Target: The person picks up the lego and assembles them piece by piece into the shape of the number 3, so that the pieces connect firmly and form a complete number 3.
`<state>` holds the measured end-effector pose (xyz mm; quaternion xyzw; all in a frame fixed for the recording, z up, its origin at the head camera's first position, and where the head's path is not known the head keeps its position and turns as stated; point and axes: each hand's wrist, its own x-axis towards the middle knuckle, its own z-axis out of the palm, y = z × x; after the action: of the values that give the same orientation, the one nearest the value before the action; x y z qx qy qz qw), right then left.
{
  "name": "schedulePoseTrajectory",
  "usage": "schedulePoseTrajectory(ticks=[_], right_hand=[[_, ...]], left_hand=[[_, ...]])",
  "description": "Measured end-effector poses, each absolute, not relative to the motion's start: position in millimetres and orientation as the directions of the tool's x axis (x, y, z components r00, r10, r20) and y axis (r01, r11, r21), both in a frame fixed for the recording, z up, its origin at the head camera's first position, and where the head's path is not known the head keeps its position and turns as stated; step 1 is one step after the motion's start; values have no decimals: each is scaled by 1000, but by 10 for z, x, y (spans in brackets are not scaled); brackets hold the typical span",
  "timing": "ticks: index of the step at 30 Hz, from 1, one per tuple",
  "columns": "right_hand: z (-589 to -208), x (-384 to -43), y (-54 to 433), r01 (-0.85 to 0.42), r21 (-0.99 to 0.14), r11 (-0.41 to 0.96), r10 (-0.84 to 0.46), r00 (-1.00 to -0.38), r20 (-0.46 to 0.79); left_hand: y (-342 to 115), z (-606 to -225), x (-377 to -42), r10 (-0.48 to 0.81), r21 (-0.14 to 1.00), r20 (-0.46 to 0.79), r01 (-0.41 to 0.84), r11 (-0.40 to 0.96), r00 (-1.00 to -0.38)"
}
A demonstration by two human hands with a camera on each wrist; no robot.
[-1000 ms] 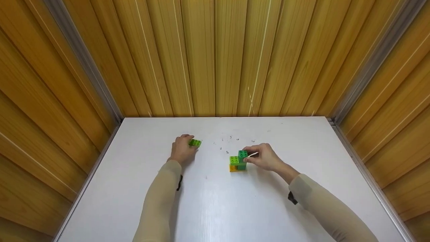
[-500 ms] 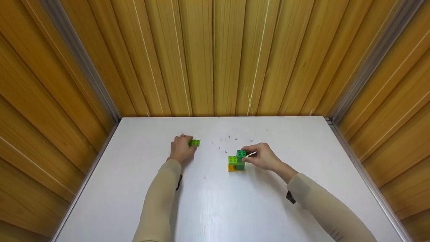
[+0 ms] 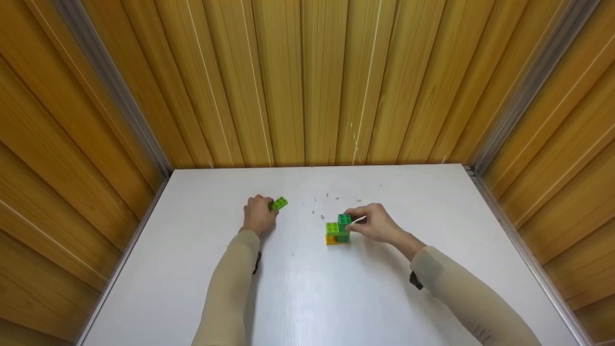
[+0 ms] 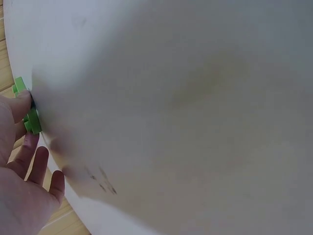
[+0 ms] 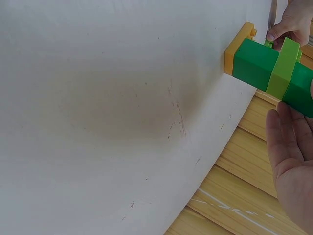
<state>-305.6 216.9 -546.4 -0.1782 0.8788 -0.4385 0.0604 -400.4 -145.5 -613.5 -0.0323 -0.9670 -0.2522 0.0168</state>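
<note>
My left hand (image 3: 259, 215) pinches a flat lime-green toy building brick (image 3: 279, 203) low over the left-middle of the table. Thumb and fingers cross that brick (image 4: 33, 121) in the left wrist view, hiding its middle. To the right, a short stack stands upright on the table: a yellow-orange base brick (image 5: 235, 51), a dark green brick (image 5: 254, 61), a lime-green brick (image 5: 284, 68) and a dark green top brick (image 3: 344, 220). My right hand (image 3: 377, 224) pinches this top brick from its right side. A thin white line shows between thumb and forefinger.
The white table (image 3: 298, 298) has small dark marks (image 3: 323, 216) behind the stack. Wood-patterned panels (image 3: 307, 86) wall in its back and both sides, with grey metal rails (image 3: 120, 91) at the corners.
In my left hand the lime-green brick has turned, its right end swinging toward the back wall. My right hand keeps its grip on the top brick, and the stack stands as before.
</note>
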Motion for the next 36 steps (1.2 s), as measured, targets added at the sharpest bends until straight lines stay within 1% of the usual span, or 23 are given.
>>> schedulePoseTrajectory(ticks=[4,12,19,25,36], right_hand=[[-5458,-3058,2180,-253,-791,557,-368,-929,37],[-5460,-3076,2170,-241,-800,549,-365,-931,29],[-5476,-3075,2184,-273,-796,540,-375,-925,62],[-5486,-3070,2172,-222,-811,541,-352,-936,22],[-5457,-3080,2187,-248,-788,563,-372,-928,26]], left_hand=[[-1434,-6118,-3991,49,497,23,54,866,-999],[-1439,-6071,-3952,29,569,7,28,822,-1000],[-1447,-6049,-3914,67,576,35,75,814,-997],[-1433,-5986,-3899,59,590,5,51,806,-998],[-1350,-5819,-3864,81,605,-1,64,794,-997]])
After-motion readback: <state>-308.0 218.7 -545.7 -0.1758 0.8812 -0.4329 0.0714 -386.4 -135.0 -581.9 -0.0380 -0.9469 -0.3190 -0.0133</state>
